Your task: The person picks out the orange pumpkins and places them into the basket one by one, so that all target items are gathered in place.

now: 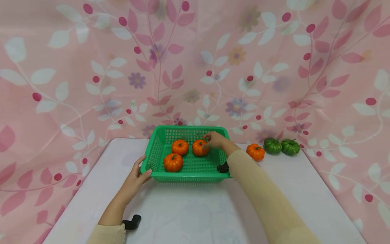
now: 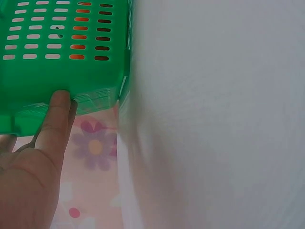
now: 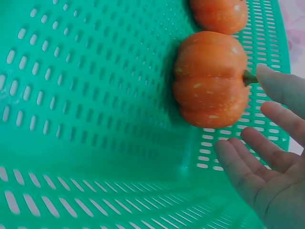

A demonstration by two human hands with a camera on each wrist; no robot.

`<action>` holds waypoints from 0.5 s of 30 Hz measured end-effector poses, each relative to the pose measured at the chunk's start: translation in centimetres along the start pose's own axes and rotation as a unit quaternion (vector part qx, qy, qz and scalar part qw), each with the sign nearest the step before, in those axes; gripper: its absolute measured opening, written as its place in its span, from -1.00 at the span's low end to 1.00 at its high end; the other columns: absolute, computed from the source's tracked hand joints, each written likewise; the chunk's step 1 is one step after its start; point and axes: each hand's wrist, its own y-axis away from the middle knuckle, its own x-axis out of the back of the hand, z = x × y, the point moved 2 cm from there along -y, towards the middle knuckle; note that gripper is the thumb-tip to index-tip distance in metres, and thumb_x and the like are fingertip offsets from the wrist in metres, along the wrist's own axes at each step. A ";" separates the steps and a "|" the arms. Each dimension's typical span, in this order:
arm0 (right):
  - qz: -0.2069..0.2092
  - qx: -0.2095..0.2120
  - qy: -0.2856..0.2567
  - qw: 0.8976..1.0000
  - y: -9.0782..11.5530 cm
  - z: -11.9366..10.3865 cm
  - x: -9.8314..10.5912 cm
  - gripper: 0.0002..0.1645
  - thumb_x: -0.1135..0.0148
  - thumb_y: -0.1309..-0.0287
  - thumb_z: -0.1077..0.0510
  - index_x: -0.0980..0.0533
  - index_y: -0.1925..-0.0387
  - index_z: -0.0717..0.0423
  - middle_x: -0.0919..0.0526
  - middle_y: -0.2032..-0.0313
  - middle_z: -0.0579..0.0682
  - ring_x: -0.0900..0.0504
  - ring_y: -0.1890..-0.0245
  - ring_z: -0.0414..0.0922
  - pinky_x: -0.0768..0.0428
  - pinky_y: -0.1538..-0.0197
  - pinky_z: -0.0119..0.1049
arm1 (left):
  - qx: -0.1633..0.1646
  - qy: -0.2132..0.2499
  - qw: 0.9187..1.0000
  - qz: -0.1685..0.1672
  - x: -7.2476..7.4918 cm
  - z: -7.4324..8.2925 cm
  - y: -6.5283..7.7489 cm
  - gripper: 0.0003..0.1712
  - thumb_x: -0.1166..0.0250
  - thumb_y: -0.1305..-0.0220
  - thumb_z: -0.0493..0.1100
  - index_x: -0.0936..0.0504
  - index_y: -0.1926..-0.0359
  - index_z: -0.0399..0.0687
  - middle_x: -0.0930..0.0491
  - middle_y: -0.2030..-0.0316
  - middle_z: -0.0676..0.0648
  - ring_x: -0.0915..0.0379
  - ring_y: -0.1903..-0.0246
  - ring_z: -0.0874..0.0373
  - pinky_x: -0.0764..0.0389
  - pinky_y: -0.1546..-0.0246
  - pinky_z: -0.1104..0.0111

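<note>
A green plastic basket (image 1: pixel 186 175) with slotted walls stands on the table, and three small orange pumpkins sit in it. At its front left corner my left hand (image 1: pixel 135 174) holds the basket, thumb at the front and fingers along the left side; in the left wrist view a digit (image 2: pixel 58 107) lies against the outer wall. Over the basket's right part, my right hand (image 1: pixel 215 139) is beside the back right pumpkin (image 1: pixel 199 149). From the right wrist, its fingers are spread and apart from this pumpkin (image 3: pixel 212 81), with the thumb tip near the green stem.
Right of the basket another orange pumpkin (image 1: pixel 255 152) lies on the table, next to two green pumpkins, one nearer (image 1: pixel 272 146) and one farther right (image 1: pixel 290 147). A pink floral cloth (image 1: pixel 195 67) hangs close behind the basket. White covering (image 1: pixel 189 213) spreads over the table.
</note>
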 end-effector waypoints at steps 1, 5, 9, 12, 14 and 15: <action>-0.003 0.001 0.003 1.000 0.1 -0.1 0.1 -0.35 -0.40 -0.24 0.11 -0.44 -0.32 0.14 -0.39 -0.31 0.27 -0.39 -0.30 0.20 -0.51 -0.22 0.03 | 0.002 0.002 1.000 0.002 0.0 0.1 0.0 -0.11 -0.14 -0.52 -0.03 0.22 -0.61 0.17 -0.10 -0.44 -0.41 -0.22 -0.36 -0.25 -0.47 -0.23 0.23; -0.015 0.010 0.009 1.000 0.6 -0.7 0.6 -0.37 -0.36 -0.29 0.13 -0.41 -0.34 0.16 -0.38 -0.32 0.29 -0.47 -0.22 0.19 -0.58 -0.14 -0.02 | -0.001 0.001 1.000 0.003 -0.1 0.3 0.2 -0.12 -0.13 -0.53 -0.06 0.22 -0.61 0.15 -0.10 -0.44 -0.42 -0.23 -0.35 -0.26 -0.46 -0.23 0.21; -0.030 0.010 -0.005 0.999 0.9 -1.2 0.9 -0.36 -0.32 -0.32 0.13 -0.38 -0.36 0.19 -0.36 -0.32 0.31 -0.53 -0.15 0.22 -0.60 -0.12 0.02 | -0.003 0.005 1.000 0.004 -0.1 0.5 0.3 -0.12 -0.13 -0.53 -0.06 0.23 -0.61 0.16 -0.09 -0.44 -0.42 -0.22 -0.35 -0.25 -0.44 -0.25 0.16; -0.042 0.007 -0.010 0.999 1.2 -1.4 1.1 -0.36 -0.30 -0.34 0.10 -0.36 -0.38 0.19 -0.36 -0.32 0.31 -0.51 -0.17 0.22 -0.57 -0.16 0.05 | -0.005 0.009 1.000 0.001 -0.1 0.5 0.3 -0.11 -0.14 -0.53 -0.05 0.23 -0.61 0.16 -0.08 -0.45 -0.43 -0.21 -0.35 -0.26 -0.43 -0.26 0.15; -0.049 0.006 -0.007 0.999 1.5 -1.6 1.2 -0.35 -0.28 -0.35 0.09 -0.36 -0.38 0.19 -0.38 -0.32 0.30 -0.50 -0.20 0.20 -0.58 -0.16 0.04 | -0.006 0.010 1.000 0.000 -0.1 0.5 0.2 -0.11 -0.14 -0.53 -0.05 0.23 -0.61 0.15 -0.09 -0.44 -0.44 -0.22 -0.35 -0.26 -0.44 -0.25 0.16; -0.052 0.006 -0.003 0.999 1.6 -1.7 1.3 -0.35 -0.28 -0.36 0.08 -0.36 -0.38 0.19 -0.38 -0.32 0.30 -0.50 -0.20 0.18 -0.59 -0.15 0.02 | -0.006 0.010 1.000 0.000 -0.1 0.4 0.2 -0.11 -0.14 -0.53 -0.06 0.23 -0.61 0.15 -0.09 -0.44 -0.44 -0.22 -0.34 -0.26 -0.44 -0.25 0.17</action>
